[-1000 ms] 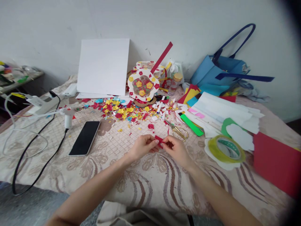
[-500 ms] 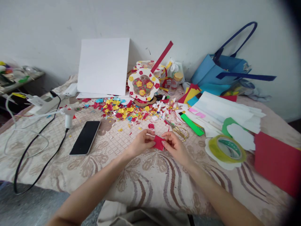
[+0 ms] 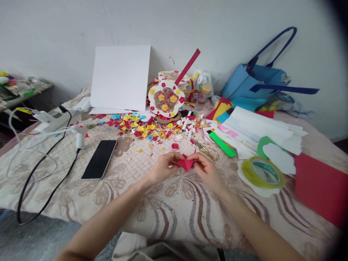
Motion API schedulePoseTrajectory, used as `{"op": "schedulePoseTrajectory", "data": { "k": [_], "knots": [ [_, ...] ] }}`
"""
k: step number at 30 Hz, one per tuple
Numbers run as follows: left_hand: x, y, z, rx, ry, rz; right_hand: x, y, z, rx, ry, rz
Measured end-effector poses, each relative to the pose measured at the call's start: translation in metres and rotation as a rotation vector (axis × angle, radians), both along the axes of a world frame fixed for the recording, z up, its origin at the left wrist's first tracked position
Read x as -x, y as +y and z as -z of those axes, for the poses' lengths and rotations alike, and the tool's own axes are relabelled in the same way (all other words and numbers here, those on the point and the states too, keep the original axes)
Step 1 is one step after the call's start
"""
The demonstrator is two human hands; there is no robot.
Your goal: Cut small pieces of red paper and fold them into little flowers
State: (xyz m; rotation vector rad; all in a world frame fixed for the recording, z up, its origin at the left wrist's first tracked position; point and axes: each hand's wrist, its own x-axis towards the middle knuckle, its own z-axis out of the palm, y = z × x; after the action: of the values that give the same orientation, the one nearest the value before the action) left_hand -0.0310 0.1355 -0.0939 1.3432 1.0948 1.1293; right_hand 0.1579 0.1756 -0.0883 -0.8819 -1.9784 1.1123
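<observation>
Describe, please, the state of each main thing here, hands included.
Left hand: pinching red paper
Right hand: pinching it too
Red paper: folded
Phone: lying flat, screen dark
Scissors: lying down
Jar: upright, lid on
Tape roll: lying on its side
White board: propped upright
Blue bag: open-topped

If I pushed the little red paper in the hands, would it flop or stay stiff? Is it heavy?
The red paper would probably bend easily, since it looks thin and folded. It's likely very light: the left hand and right hand hold it with just their fingers. Its fold might give it a little stiffness.
</observation>
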Motion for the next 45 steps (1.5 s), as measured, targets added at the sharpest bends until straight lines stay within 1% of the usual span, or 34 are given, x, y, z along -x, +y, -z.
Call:
{"op": "schedulePoseTrajectory", "data": {
  "k": [4,7,11,14,17,20,23,26,28,31,33,38,42,45],
  "knots": [
    [-0.003,-0.001,0.003,-0.038,-0.021,-0.039,0.001,-0.001,0.003,0.008,0.025,-0.009],
    [-0.004,-0.003,0.003,-0.062,-0.007,-0.047,0.002,-0.002,0.004,-0.068,0.012,0.019],
    [-0.004,-0.004,0.002,-0.161,0.130,-0.069,0.001,-0.002,0.005,-0.232,-0.028,0.073],
    [-0.003,-0.004,0.002,-0.249,0.221,-0.108,0.001,-0.001,0.006,-0.263,-0.015,0.088],
    [-0.004,-0.004,0.003,-0.252,0.242,-0.143,0.001,-0.001,0.007,-0.177,0.042,0.092],
    [-0.006,-0.005,0.005,-0.228,0.195,-0.157,0.004,-0.003,0.010,0.016,0.120,0.093],
    [-0.008,-0.005,0.007,-0.191,0.087,-0.134,0.007,-0.005,0.013,0.194,0.188,0.082],
    [-0.009,-0.004,0.010,-0.139,0.015,-0.118,0.009,-0.007,0.016,0.297,0.261,0.077],
    [-0.009,-0.003,0.011,-0.110,0.013,-0.143,0.010,-0.008,0.017,0.345,0.294,0.080],
    [-0.010,-0.003,0.012,-0.064,0.017,-0.189,0.012,-0.009,0.019,0.385,0.312,0.094],
    [-0.010,-0.003,0.012,-0.042,-0.002,-0.190,0.012,-0.010,0.019,0.392,0.316,0.109],
    [-0.013,-0.003,0.012,-0.011,-0.085,-0.160,0.012,-0.011,0.018,0.352,0.287,0.113],
    [-0.015,-0.004,0.014,0.025,-0.095,-0.193,0.011,-0.013,0.017,0.347,0.246,0.146],
    [-0.016,-0.003,0.016,0.045,-0.112,-0.222,0.013,-0.014,0.018,0.344,0.253,0.175]
  ]
}}
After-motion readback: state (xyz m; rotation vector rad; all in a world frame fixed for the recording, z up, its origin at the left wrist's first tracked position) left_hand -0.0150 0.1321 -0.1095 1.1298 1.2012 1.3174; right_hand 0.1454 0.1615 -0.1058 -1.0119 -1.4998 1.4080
